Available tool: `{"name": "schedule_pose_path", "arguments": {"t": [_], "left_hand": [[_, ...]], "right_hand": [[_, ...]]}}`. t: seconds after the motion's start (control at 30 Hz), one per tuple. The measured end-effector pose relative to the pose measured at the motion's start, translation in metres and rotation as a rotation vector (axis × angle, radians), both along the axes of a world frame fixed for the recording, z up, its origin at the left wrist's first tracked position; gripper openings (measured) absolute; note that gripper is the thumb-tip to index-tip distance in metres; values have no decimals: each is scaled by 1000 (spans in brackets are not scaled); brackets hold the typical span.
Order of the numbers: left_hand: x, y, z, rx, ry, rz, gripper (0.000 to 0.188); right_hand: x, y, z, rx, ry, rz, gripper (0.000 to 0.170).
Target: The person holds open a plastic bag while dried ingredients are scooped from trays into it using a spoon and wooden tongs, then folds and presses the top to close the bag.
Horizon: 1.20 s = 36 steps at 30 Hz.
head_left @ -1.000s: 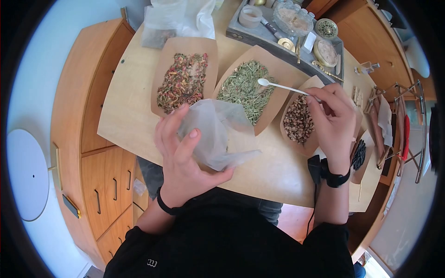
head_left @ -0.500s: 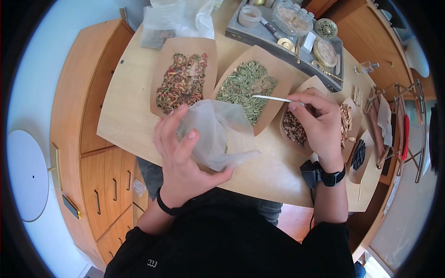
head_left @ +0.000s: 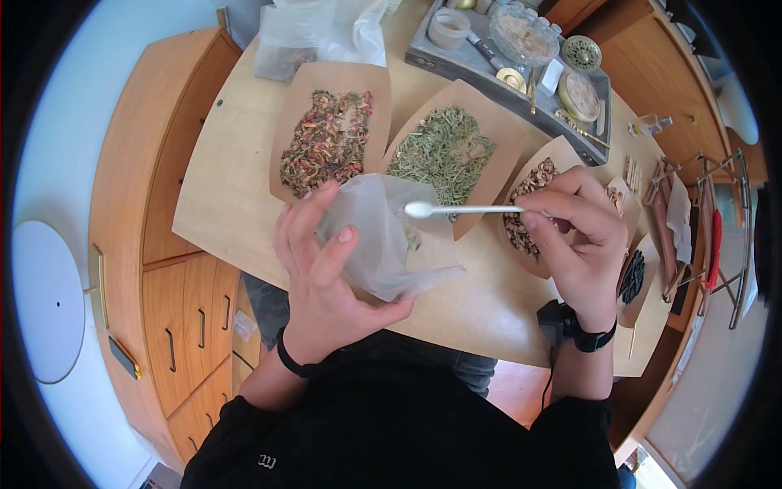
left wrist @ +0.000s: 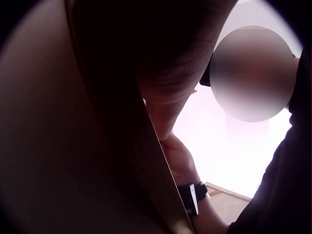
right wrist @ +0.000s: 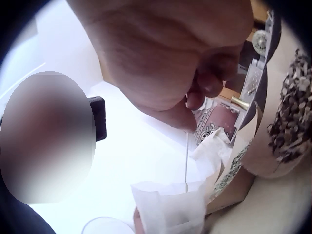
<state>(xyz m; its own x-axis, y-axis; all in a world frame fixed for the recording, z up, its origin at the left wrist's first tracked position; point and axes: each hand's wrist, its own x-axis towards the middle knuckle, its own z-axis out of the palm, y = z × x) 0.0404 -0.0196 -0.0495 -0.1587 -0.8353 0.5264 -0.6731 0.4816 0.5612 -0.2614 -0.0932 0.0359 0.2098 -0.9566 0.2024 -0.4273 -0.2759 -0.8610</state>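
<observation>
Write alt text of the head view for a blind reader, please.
A person's right hand pinches a white spoon at the mouth of a translucent bag held in the left hand. Beyond it, brown paper trays of dried herbs stand on a pale table.

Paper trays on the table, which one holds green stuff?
The second paper tray from the left in the head view, right of the red-flecked mix; only its contents look green.

A white spoon (head_left: 444, 210) points at an open translucent bag (head_left: 366, 236).
</observation>
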Motion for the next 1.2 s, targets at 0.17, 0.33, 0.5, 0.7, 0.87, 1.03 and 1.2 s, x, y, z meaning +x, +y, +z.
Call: {"name": "schedule_pose_path", "arguments": {"t": [0.17, 0.33, 0.5, 0.7, 0.87, 1.03, 1.2], "left_hand": [[0, 0, -2, -9, 3, 0, 136], [-1, 0, -5, -7, 17, -11, 137], [-1, 1, -2, 6, -3, 4, 138], [0, 0, -2, -3, -6, -2, 137], [1, 1, -2, -5, -11, 1, 136], [1, 1, -4, 7, 24, -14, 136], [-1, -1, -5, -3, 37, -16, 137]], "right_hand": [[-6, -14, -6, -141, 303, -233, 18], [1, -15, -20, 98, 200, -111, 17], [2, -17, -30, 190, 64, -68, 16], [-2, -19, -32, 218, -30, -80, 16], [-10, -18, -33, 243, -114, -85, 16], [-12, -9, -6, 172, -169, -74, 17], [-3, 1, 13, -90, 110, 39, 21]]}}
